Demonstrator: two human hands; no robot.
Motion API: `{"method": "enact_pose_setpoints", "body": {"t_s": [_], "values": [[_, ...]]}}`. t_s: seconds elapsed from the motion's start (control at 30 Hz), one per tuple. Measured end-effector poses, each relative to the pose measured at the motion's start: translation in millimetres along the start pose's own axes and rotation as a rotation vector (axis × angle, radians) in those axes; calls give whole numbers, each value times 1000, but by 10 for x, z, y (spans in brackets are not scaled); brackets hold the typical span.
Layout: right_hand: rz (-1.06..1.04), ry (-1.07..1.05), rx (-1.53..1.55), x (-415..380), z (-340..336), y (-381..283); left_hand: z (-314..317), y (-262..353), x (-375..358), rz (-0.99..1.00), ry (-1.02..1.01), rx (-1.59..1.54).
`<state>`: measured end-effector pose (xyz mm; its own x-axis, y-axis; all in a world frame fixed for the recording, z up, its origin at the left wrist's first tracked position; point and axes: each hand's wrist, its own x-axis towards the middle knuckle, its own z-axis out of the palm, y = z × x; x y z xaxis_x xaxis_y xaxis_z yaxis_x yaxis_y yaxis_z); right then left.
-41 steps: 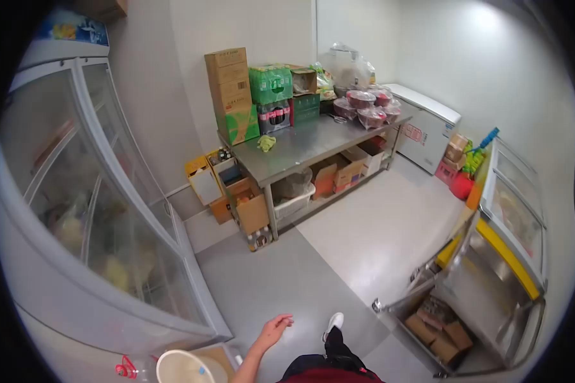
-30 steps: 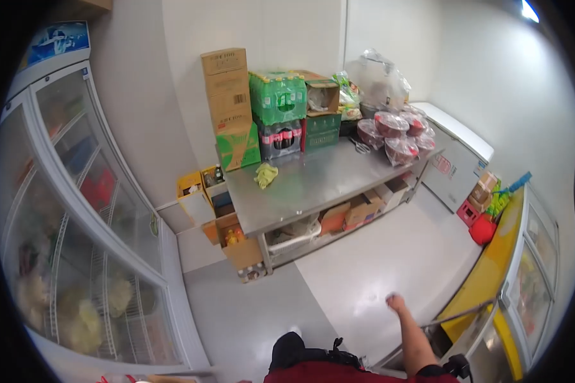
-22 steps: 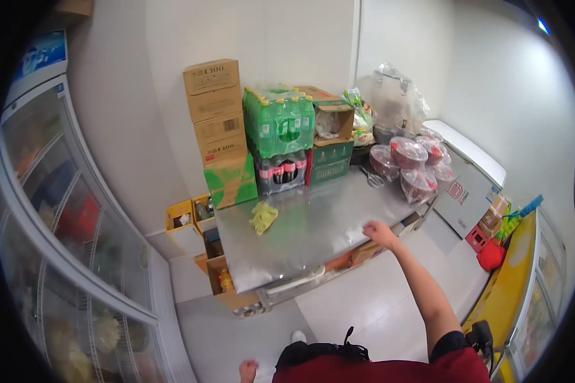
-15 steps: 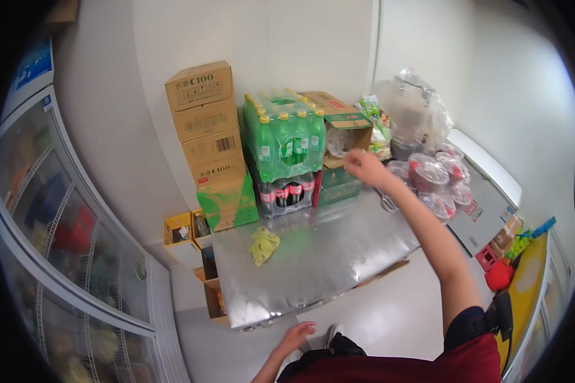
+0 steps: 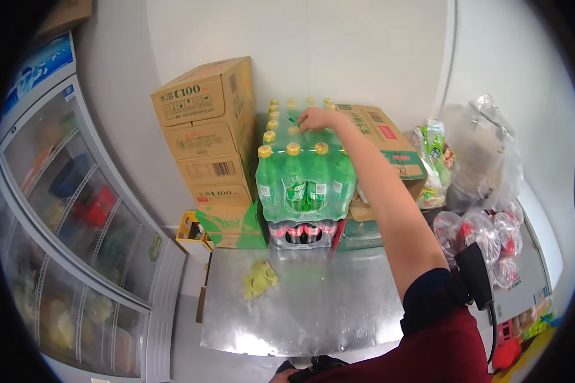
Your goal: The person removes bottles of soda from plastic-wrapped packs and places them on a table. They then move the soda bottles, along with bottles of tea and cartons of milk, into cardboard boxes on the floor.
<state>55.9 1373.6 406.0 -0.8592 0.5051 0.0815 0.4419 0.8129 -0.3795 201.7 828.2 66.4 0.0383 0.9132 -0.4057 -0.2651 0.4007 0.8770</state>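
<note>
Step in hand, apparently: reaching. Right hand (image 5: 315, 119), fingers curled, is at the top of the green bottle pack (image 5: 306, 179), rear of the desk (image 5: 313, 300); grip unconfirmed. Left hand (image 5: 283, 376), before the desk: state indiscernible. Gripping calls for hooking the wrap (image 5: 303, 212).

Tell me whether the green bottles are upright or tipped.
Upright: the green bottles stand in rows, yellow caps on top, above the dark bottles.

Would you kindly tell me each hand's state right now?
Left hand: barely in view at the bottom edge; cannot be told.
Right hand: over the top of the green bottle pack; whether it has closed on anything cannot be told.
</note>
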Motion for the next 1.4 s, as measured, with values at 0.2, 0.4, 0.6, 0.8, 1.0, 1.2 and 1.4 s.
{"method": "enact_pose_setpoints", "body": {"t_s": [0.2,0.4,0.6,0.8,1.0,1.2,1.4], "values": [[96,-209,-94,276,-89,30,86,301,433,-107,-98,273],[141,-251,-824,328,90,-53,46,608,699,-108,-173,490],[233,-426,-604,187,-216,-52,-229,461,717,51,83,579],[-11,51,-221,176,-596,164,-658,2086,703,471,333,708],[-522,523,-389,-332,-1300,-793,-624,4252,995,1241,678,771],[-970,647,438,-981,-1616,-1592,-537,5193,1360,1589,956,462],[-26,-25,-401,287,-386,-233,-646,3799,1002,1259,744,193]]}}
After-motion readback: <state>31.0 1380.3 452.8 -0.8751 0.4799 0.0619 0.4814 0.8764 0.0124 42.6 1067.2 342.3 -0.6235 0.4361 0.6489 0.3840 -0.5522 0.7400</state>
